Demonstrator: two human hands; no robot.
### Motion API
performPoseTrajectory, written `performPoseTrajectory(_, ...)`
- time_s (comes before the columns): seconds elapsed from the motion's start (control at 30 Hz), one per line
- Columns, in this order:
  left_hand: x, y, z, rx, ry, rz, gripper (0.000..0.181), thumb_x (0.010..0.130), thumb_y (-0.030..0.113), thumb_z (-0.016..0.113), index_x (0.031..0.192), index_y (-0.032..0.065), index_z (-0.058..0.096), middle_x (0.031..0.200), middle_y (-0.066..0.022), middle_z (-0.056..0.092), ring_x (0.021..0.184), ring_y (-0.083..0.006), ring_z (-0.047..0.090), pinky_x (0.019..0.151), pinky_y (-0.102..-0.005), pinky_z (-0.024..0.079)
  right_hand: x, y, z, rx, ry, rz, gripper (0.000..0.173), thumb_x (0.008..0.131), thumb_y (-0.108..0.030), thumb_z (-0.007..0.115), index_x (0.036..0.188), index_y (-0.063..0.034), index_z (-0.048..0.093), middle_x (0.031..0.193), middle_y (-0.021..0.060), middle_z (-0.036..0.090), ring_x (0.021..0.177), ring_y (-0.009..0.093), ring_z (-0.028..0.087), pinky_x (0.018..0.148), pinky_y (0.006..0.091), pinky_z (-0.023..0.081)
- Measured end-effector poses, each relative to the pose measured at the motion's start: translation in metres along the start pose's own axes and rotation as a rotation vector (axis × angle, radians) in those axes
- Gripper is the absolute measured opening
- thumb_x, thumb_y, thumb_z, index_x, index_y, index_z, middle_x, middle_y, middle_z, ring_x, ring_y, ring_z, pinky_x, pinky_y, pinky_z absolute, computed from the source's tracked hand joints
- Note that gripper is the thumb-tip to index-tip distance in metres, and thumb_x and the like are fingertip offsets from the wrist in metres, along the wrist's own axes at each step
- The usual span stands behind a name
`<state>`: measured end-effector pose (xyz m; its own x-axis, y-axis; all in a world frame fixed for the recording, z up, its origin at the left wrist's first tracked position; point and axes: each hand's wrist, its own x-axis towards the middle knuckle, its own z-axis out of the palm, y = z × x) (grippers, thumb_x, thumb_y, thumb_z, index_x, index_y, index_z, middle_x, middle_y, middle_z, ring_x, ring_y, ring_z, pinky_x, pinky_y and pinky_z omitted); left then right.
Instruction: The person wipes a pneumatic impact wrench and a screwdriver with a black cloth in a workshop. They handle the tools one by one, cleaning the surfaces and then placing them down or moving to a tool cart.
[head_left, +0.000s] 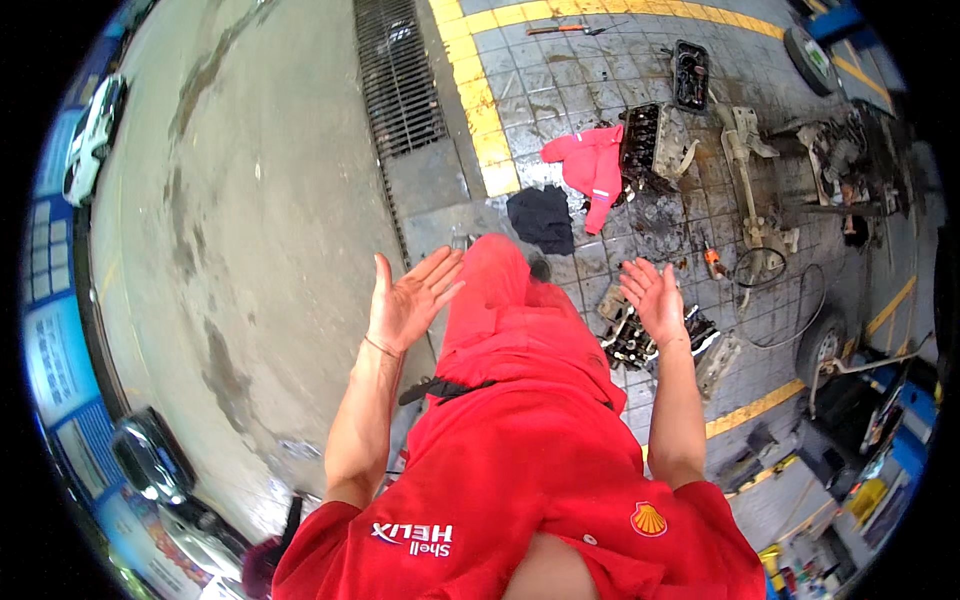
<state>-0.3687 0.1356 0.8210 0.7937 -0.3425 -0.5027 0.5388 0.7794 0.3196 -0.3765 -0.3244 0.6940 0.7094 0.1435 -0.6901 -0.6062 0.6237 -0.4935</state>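
Note:
My left hand is raised at the left of my red trousers, palm showing, fingers spread, holding nothing. My right hand is held up on the other side, also with nothing in it, above greasy engine parts on the tiled floor. Past my knees lie a crumpled black cloth and a red jacket. The jacket touches a dark engine block. Neither hand touches any of these things.
A metal floor grate runs ahead, beside a yellow line. An orange-handled tool, a black oil pan, a long metal axle part and a wheel lie around the oily tiles. Parked cars stand far left.

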Motion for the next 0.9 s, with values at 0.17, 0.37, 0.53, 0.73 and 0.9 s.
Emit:
performPoseTrajectory(0.17,0.109,0.037,0.060,0.041,-0.060,-0.177,0.107,0.093,0.081,0.032,0.152,-0.0089,0.033,0.163,-0.0232,0.028,0.152,-0.0358,0.027,0.124,-0.0502,0.025,0.004,-0.020,-0.012,0.397,-0.003,-0.150,0.081,0.105,-0.065,0.025,0.152,-0.0005,0.037,0.151,0.0168,0.051,0.133,0.032,0.052,0.112,0.0447,0.041)
performPoseTrajectory(0.37,0.272,0.066,0.102,0.318,-0.160,-0.460,0.101,0.093,0.080,0.036,0.153,-0.0024,0.037,0.159,-0.0201,0.038,0.148,-0.0340,0.036,0.121,-0.0500,0.030,0.015,-0.025,-0.006,0.756,0.089,-0.416,0.084,0.103,-0.068,0.022,0.153,-0.0015,0.036,0.156,0.0181,0.044,0.139,0.037,0.045,0.118,0.0493,0.033)
performPoseTrajectory(0.53,0.436,0.110,0.108,1.320,-0.283,-0.779,0.083,0.099,0.065,0.047,0.151,-0.0003,0.043,0.155,-0.0173,0.045,0.142,-0.0281,0.043,0.118,-0.0432,0.033,0.049,0.006,0.032,0.970,0.380,-0.610,0.080,0.102,-0.067,0.031,0.150,-0.0041,0.041,0.155,0.0167,0.045,0.139,0.038,0.045,0.118,0.0522,0.033)
performPoseTrajectory(0.73,0.579,0.160,0.139,1.954,-0.275,-0.767,0.067,0.097,0.046,0.069,0.139,-0.0047,0.055,0.124,-0.0088,0.065,0.116,-0.0171,0.059,0.103,-0.0332,0.046,0.116,0.053,0.130,1.167,0.570,-0.652,0.071,0.105,-0.059,0.036,0.149,-0.0036,0.042,0.151,0.0168,0.049,0.133,0.036,0.050,0.114,0.0501,0.038)
performPoseTrajectory(0.9,0.632,0.147,0.144,2.146,-0.470,-0.815,0.055,0.098,0.047,0.066,0.133,0.0051,0.062,0.115,-0.0040,0.067,0.105,-0.0148,0.062,0.090,-0.0310,0.049,0.162,0.090,0.203,1.211,0.701,-0.654,0.068,0.107,-0.054,0.035,0.151,-0.0024,0.038,0.148,0.0176,0.052,0.129,0.036,0.053,0.111,0.0480,0.040)
